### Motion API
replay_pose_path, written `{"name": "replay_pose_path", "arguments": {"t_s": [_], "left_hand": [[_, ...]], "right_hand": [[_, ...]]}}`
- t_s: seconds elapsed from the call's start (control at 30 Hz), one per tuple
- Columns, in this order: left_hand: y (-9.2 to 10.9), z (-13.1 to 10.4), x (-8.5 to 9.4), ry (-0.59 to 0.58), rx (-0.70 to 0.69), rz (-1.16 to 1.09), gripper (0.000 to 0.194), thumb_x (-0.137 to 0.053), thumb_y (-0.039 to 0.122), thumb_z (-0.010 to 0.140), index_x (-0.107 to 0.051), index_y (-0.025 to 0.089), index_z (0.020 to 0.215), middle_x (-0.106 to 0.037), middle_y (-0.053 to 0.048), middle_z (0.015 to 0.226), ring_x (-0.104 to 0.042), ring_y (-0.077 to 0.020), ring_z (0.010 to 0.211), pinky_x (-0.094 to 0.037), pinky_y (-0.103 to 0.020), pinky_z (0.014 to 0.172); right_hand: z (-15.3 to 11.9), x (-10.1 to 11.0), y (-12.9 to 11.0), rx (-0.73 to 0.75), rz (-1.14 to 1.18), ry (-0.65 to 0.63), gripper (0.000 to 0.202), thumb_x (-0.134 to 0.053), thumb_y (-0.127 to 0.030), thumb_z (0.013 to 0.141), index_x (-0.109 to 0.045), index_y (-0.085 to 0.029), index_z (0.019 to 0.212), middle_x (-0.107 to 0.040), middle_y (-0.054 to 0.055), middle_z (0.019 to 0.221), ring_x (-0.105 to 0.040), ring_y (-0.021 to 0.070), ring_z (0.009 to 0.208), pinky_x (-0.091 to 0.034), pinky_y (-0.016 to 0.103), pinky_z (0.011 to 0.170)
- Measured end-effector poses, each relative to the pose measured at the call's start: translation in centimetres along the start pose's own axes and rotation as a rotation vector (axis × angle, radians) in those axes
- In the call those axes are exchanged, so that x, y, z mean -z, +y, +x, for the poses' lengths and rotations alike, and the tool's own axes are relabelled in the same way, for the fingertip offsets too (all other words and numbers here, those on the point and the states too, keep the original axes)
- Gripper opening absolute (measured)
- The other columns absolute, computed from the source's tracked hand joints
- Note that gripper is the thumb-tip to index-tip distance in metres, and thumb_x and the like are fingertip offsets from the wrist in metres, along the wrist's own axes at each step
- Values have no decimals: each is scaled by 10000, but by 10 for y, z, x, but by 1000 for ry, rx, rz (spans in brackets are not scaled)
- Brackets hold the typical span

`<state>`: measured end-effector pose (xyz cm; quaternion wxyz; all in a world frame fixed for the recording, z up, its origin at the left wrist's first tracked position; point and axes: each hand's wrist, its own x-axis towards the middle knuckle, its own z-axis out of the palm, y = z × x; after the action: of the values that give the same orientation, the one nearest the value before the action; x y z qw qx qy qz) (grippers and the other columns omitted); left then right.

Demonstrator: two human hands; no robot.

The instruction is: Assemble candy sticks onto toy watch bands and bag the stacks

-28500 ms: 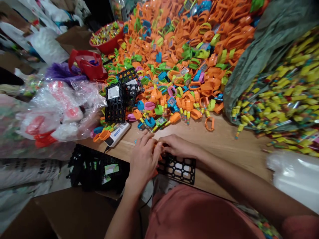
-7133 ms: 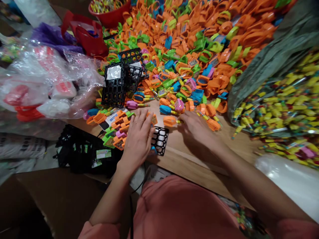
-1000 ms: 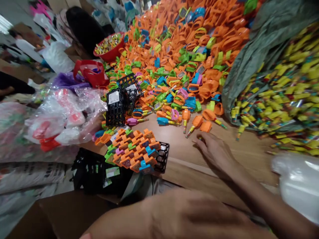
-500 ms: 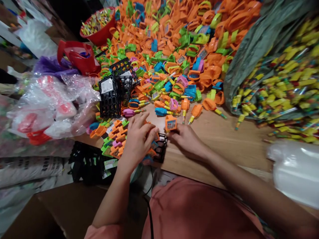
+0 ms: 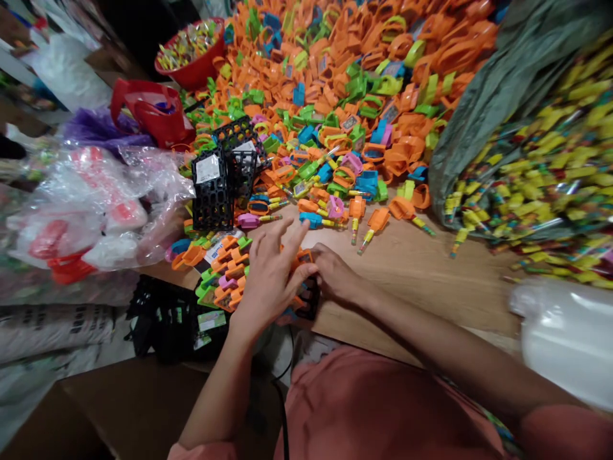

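Note:
Rows of orange, green and pink toy watches (image 5: 230,271) stand packed in a black tray (image 5: 309,301) at the table's front edge. Over the tray's right part is my left hand (image 5: 275,271), its fingers spread and nothing visible gripped in them. My right hand (image 5: 332,271) is at the tray's right end, its fingers closed beside an orange watch (image 5: 305,257) that is partly covered by my left thumb. What those right fingers grip is hidden. Just behind the hands lie a blue watch (image 5: 311,220) and two orange watches (image 5: 357,207) with yellow tubes.
A large heap of toy watches (image 5: 325,70) covers the back. Black trays (image 5: 213,191) lie left of centre. A green sack (image 5: 450,147) of yellow tubes (image 5: 550,185) stands at right, near a white plastic roll (image 5: 565,338). Clear plastic bags (image 5: 105,211) and a red basin (image 5: 194,64) are at left.
My right hand has moved left to the tray with the orange watch it held. My left hand's fingers have lifted and spread.

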<state>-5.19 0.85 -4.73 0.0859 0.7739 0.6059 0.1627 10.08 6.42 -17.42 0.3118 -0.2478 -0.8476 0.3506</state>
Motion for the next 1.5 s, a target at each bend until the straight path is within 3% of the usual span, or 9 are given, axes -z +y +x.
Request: {"name": "replay_pose_path", "arguments": {"t_s": [0.13,0.27,0.47,0.63,0.83,1.0,1.23,1.37,1.5], "left_hand": [[1,2,0,-93,-29,94,366,-453,402,1069,-645,283,1357,-612,-60,1477,-446,-316,1450,-209,-617,1229],[1,7,-4,-74,-25,80,359,-441,405,1074,-680,264,1302,-685,-49,1383,-494,-312,1411,-225,-623,1223],[8,18,1,-67,44,71,407,-420,391,1078,-592,247,1418,-566,-73,1526,-410,-322,1494,-123,-665,1261],[10,11,2,-79,-39,64,525,-361,458,1087,-440,215,1546,-309,-83,1692,-172,-311,1599,-107,-603,1295],[7,5,-11,-91,-15,91,493,-327,382,1095,-439,221,1548,-418,-65,1640,-224,-288,1588,-104,-581,1310],[11,6,-12,-73,-16,109,473,-344,331,1088,-483,183,1515,-473,-76,1604,-239,-297,1582,-112,-584,1310],[10,6,-11,-100,-11,99,500,-318,396,1100,-461,183,1529,-452,-82,1617,-212,-300,1589,-99,-597,1310],[12,4,-8,-113,-21,99,602,-319,541,1079,-403,199,1567,-377,-96,1658,-176,-314,1597,-91,-615,1306],[11,2,-12,-66,-37,129,651,-349,582,1061,-395,184,1573,-376,-112,1656,-205,-329,1589,-127,-622,1298]], "right_hand": [[-3,22,-9,-103,-51,-26,226,-493,-30,877,-674,-149,945,-682,88,905,-592,224,874,-490,332,809],[-26,73,-14,-347,-237,125,267,-488,-240,1034,-699,-181,1187,-720,121,1123,-644,244,1012,-489,359,890],[-67,120,1,-610,-478,94,186,-615,-351,957,-688,-180,969,-694,123,982,-635,284,908,-468,375,772],[-75,97,-9,-654,45,278,349,-696,-305,837,-601,-186,1151,-656,34,863,-587,197,726,-477,320,670],[-56,32,-40,-494,636,83,229,-663,-304,848,-676,-178,1039,-729,47,967,-645,198,866,-532,330,804],[-58,11,-42,-343,398,-13,83,-576,-173,862,-655,-186,883,-686,21,812,-612,181,746,-491,293,730],[-69,-3,-39,90,124,82,290,-415,18,844,-576,-196,954,-665,89,872,-584,221,834,-511,338,793],[-59,4,-46,-13,135,-62,281,-429,-8,868,-627,-170,985,-697,105,930,-624,220,871,-525,345,818],[-44,39,-40,-151,251,-221,232,-538,-71,912,-700,-181,1036,-742,64,1013,-673,184,899,-515,295,834]]}}
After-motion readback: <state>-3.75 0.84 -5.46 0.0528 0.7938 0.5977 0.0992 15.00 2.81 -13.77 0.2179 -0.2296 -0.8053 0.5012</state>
